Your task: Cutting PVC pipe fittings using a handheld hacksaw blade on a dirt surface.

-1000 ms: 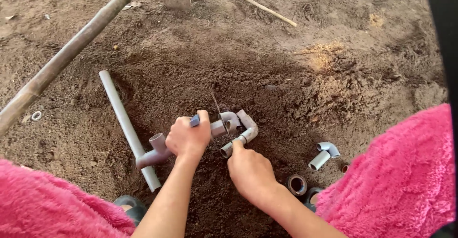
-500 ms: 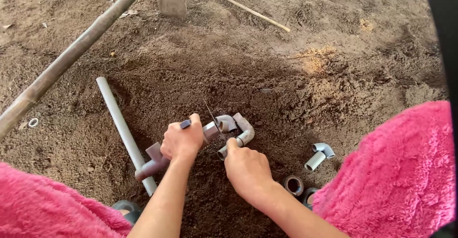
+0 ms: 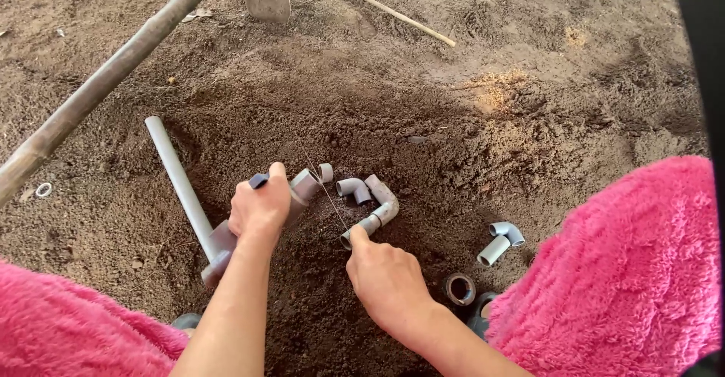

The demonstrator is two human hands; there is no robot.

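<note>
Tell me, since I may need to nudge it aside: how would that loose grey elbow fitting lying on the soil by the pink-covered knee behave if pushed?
The loose grey elbow fitting looks like hollow rigid plastic, so probably light and stiff. Its bent shape should stop it rolling far; more likely it would pivot or skid. The soil under it looks loose and crumbly, so it may dig in slightly and pick up grit.

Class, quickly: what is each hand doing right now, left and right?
Left hand: closed around a grey pipe piece.
Right hand: fingers curled, tips pinching the end of a grey elbow pipe on the soil.
</note>
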